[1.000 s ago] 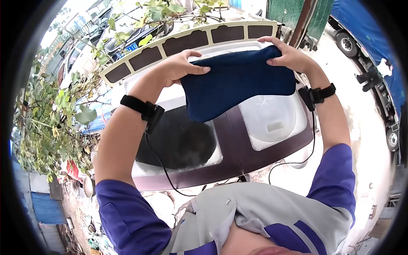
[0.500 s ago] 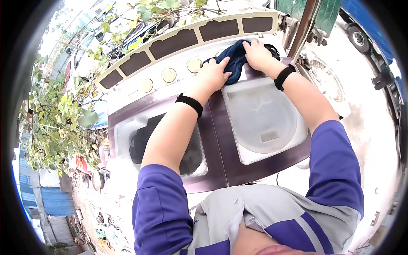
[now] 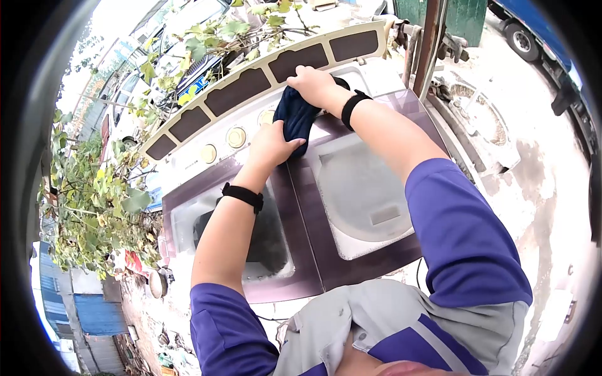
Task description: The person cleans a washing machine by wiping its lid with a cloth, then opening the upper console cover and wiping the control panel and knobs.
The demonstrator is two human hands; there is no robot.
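Note:
A dark blue cloth [image 3: 296, 120] is bunched up on the control panel of a twin-tub washing machine [image 3: 307, 241], above the seam between its two lids. My left hand [image 3: 271, 147] grips the cloth's lower left side, thumb across it. At the cloth's upper end, my right hand [image 3: 312, 84] is closed on it. Round cream knobs, one of them a knob [image 3: 236, 137] left of the cloth, line the panel. The cloth and my left hand partly cover another knob.
Leafy vines [image 3: 94, 213] hang at the left. A metal post [image 3: 430, 50] rises behind the machine's right corner. To the right is a stone basin [image 3: 480, 116], with a blue truck [image 3: 539, 31] beyond. Parked cars show behind the vines.
The cloth, spread between my raised hands a second ago, is now bunched on the panel. Since half a second ago, both hands and the cloth have shifted left along the panel.

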